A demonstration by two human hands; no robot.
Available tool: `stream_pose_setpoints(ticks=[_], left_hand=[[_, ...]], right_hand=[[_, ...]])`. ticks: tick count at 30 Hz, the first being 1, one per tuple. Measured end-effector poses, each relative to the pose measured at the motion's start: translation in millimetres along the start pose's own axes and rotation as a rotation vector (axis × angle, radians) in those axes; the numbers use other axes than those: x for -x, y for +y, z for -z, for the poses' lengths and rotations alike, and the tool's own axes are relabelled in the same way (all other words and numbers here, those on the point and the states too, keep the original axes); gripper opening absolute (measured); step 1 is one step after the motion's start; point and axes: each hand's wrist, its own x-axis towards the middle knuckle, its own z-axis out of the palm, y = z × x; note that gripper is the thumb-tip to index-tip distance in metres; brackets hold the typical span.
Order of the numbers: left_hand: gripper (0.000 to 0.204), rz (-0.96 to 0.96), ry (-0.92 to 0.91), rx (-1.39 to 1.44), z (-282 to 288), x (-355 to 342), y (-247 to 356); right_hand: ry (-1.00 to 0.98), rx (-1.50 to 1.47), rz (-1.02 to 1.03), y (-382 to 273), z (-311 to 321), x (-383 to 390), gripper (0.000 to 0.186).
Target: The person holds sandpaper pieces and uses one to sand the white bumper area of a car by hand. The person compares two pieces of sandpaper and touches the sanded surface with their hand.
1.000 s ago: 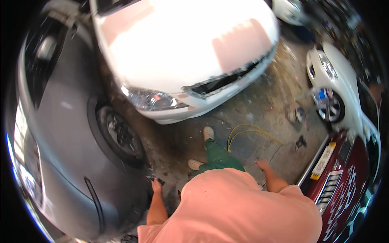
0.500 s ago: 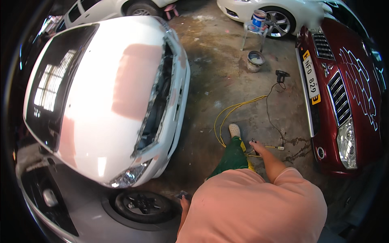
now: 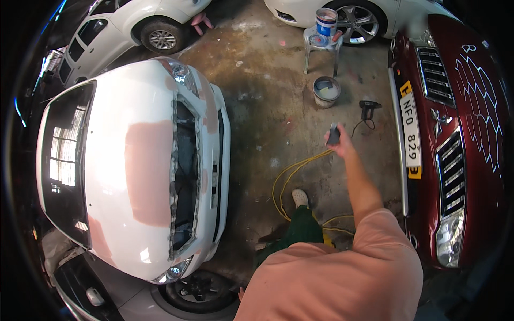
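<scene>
My right hand (image 3: pixel 342 145) reaches forward over the floor, fingers wrapped round a small dark grey flat piece (image 3: pixel 333 135) that looks like a sheet of sandpaper or a sanding pad. Beyond it stands an open, stained bucket (image 3: pixel 325 100) with pale liquid and a grey piece inside. To the hand's right lies a black heat gun (image 3: pixel 368 110) on the concrete. Low at my side, only a sliver of my left hand (image 3: pixel 241 293) shows; its fingers are hidden. A white car (image 3: pixel 107 160) with pinkish patches on its bonnet stands to my left, its front grille opening bare.
A stool (image 3: pixel 322 45) bears a paint can (image 3: pixel 326 22). Yellow cable (image 3: pixel 277 182) loops across the floor by my shoe (image 3: pixel 300 198). A dark red car (image 3: pixel 466 128) borders the right. Two more white vehicles stand at the back, and a grey car with a black wheel (image 3: pixel 195 291) at lower left.
My right hand has swung forward and up, from near my leg toward the bucket. My left hand has dropped back, mostly out of sight. I have moved forward, with the view shifting.
</scene>
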Motion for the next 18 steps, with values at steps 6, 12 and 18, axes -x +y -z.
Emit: stream_pose_setpoints(ticks=[6,12,18], left_hand=[[0.05,0.023,0.039,-0.002,-5,22,36],[0.05,0.037,0.011,0.077,-15,14,55],[0.05,-0.024,0.142,-0.181,-36,20,51]], right_hand=[[0.286,0.39,-0.119,-78,-30,-26,0.118],[0.094,0.869,-0.52,118,75,33,0.092],[-0.031,0.821,-0.91,267,105,147,0.063]])
